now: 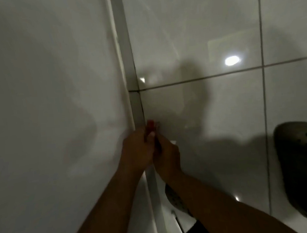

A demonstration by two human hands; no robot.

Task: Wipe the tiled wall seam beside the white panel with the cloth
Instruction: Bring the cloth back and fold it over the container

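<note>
**Cloth at the seam**

A small reddish cloth [150,125], blurred, is bunched against the seam [138,106], a narrow grey vertical strip between the white panel [53,88] on the left and glossy pale tiles [197,38] on the right.

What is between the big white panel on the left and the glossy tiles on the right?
In the head view, a narrow grey strip runs between the white panel and the glossy tiles. Both hands meet over its lower part, pinching something small and reddish.
</note>
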